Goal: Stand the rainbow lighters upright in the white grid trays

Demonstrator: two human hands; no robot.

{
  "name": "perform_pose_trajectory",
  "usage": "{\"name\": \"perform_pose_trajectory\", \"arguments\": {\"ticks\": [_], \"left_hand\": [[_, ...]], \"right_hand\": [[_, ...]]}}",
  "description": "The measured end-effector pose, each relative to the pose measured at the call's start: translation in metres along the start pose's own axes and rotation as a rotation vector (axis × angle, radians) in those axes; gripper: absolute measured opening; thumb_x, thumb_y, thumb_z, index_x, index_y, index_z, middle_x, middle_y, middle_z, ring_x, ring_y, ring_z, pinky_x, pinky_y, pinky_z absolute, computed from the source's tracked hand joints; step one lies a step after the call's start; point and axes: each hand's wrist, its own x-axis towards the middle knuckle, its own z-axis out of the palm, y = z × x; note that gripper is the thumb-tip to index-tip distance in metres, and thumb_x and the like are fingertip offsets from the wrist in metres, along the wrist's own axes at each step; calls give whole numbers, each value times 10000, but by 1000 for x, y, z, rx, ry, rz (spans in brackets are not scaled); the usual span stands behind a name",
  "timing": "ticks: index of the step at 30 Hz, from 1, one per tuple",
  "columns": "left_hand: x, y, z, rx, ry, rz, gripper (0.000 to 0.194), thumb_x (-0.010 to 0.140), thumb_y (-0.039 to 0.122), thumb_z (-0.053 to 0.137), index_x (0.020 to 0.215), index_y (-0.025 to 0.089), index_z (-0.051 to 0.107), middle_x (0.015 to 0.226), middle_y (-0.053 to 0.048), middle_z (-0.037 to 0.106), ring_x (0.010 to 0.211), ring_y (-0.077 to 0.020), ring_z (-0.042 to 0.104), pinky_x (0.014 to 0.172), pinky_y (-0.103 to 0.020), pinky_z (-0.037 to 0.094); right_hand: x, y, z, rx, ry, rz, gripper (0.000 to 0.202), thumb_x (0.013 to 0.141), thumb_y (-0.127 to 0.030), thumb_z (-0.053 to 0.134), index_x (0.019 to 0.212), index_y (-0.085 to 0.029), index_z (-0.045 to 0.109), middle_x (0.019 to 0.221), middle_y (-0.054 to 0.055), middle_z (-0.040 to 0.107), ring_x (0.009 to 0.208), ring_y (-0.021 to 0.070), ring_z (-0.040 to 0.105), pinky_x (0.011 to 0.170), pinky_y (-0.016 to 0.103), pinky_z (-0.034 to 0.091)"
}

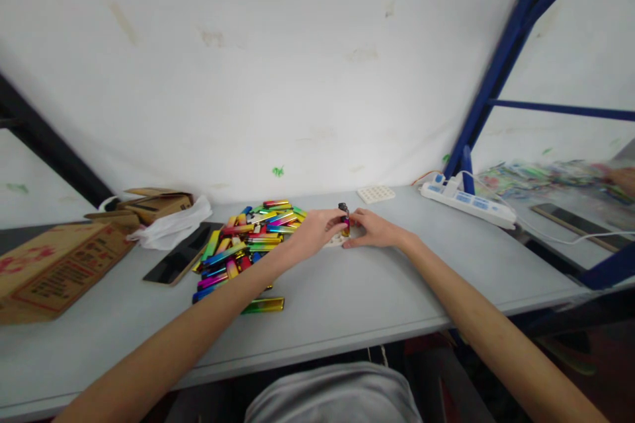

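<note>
Grey cloth garment (337, 398) at the bottom edge, nearest the camera; bare forearms reach forward over a pale grey table (367, 297).

Head view. Between the hands: one slim, upright lighter (346, 227) with glossy metallic body, magenta shading to gold lower down, dark top. It stands over a small white perforated tray (336, 242), partly hidden by the fingers; cannot tell whether its base is seated.

Left hand (315, 232): thumb and fingers bent close together at the lighter's near-left side, overlapping it; cannot tell whether the pinch is closed. Right hand (378, 230): thumb and fingers parted, gap facing the lighter; contact unclear.

Left of the grip, just beside: loose heap of shiny multicoloured lighters (248, 241), gold, green, blue, pink, lying at all angles. Beyond the grip, slightly right: second white perforated tray (376, 194). Farther right, well apart: white power strip (469, 201) with plugs and cable.
</note>
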Motion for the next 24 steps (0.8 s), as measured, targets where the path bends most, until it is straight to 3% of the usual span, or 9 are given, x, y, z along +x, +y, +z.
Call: {"name": "perform_pose_trajectory", "arguments": {"ticks": [3,8,11,17,21,24], "left_hand": [[3,-5,4,114,-36,-37,229,988,279,547,1141,182,687,834,-43,757,743,-180,704,730,-273,534],[9,-1,8,300,-94,48,169,993,233,532,1061,151,663,1022,-109,725,930,-228,684,854,-336,518],[10,2,11,355,-103,47,170,997,241,531,1078,147,647,1020,-109,698,933,-235,669,856,-349,515],[4,-4,10,287,-56,101,326,1003,278,532,1321,238,592,1018,-62,656,819,-180,647,810,-309,511],[0,-7,-8,240,43,44,394,990,386,549,1349,228,586,918,-31,677,735,-161,633,782,-296,515],[-10,-18,-43,354,77,-61,349,963,391,550,1207,177,678,900,-58,717,809,-201,670,834,-329,521]], "right_hand": [[1,1,0,3,-2,-19,559,809,-591,771,1133,-146,671,990,96,610,927,255,573,819,342,466],[1,2,2,23,19,-29,538,804,-543,791,1136,-136,677,1018,113,619,949,271,578,857,372,471],[1,5,4,37,32,-21,517,799,-537,795,1123,-151,682,1011,106,614,933,266,579,849,373,479],[1,9,7,51,48,-65,466,852,-520,748,1162,-185,652,1041,86,614,972,254,577,882,369,483],[1,6,4,20,29,-23,509,847,-570,734,1112,-141,667,983,101,610,906,255,577,832,364,484],[1,2,2,9,29,-1,517,840,-578,739,1083,-127,671,1005,114,616,895,252,581,823,356,479]]}}
